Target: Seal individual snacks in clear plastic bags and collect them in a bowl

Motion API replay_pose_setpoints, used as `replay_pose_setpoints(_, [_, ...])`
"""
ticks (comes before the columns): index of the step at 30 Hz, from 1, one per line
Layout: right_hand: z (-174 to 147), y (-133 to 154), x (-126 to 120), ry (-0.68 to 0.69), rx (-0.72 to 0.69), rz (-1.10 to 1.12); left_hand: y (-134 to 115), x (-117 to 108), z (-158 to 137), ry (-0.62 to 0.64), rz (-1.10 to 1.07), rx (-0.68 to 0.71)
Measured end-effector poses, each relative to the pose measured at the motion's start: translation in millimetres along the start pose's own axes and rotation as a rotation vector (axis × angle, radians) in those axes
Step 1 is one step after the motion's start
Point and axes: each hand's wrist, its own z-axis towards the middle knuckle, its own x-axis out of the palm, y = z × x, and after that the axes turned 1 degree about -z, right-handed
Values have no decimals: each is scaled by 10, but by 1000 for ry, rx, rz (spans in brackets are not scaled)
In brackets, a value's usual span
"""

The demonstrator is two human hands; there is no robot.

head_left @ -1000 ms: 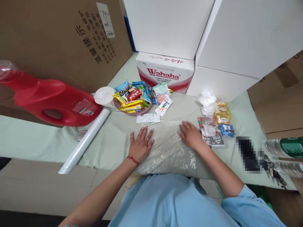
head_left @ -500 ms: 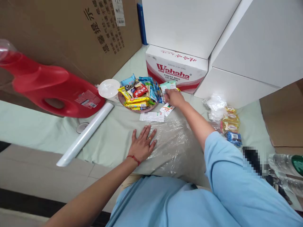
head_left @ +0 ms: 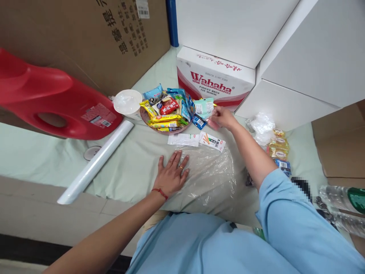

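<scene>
My left hand (head_left: 171, 173) lies flat, fingers spread, at the left edge of a clear plastic sheet (head_left: 211, 175). My right hand (head_left: 224, 117) pinches a small pinkish packet (head_left: 213, 124), blurred and partly hidden by the fingers. Beside it lie a pale green snack packet (head_left: 204, 107) and a small blue packet (head_left: 199, 122). Left of these, a round basket (head_left: 146, 118) is heaped with wrapped snacks, among them a red packet (head_left: 168, 106). In front of the basket, a white packet (head_left: 183, 139) and a white packet with a stick picture (head_left: 212, 141) lie side by side.
A red jug (head_left: 57, 102), a white tub (head_left: 128, 102) and a white roll (head_left: 97, 161) stand or lie at left. Behind the snacks is a Wahaba-style water carton (head_left: 216, 82). Gold packets (head_left: 278, 146) and crumpled clear plastic (head_left: 261, 127) lie at right, near plastic bottles (head_left: 339, 198).
My right hand has moved right from the pale green packet and now holds the pinkish packet. The white packet with the stick picture lies turned and further right. My left hand stays put.
</scene>
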Motion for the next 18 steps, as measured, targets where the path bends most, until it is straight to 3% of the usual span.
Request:
replay_pose_setpoints(2, [59,163,138,40,-25,-13,-2,4,1,2,-2,-5])
replay_pose_setpoints(6, [94,476,443,80,84,-180,-12,-1,-6,-1,-18,-18])
replay_pose_setpoints(9, [25,528,498,113,164,-155,-18,-8,-10,-2,-21,-17])
replay_pose_setpoints(13, [-157,317,276,153,244,-95,-19,-11,-12,-4,-11,-18])
replay_pose_setpoints(18, [-550,-18,-248,14,220,184,-18,-4,-13,-11,-7,-15])
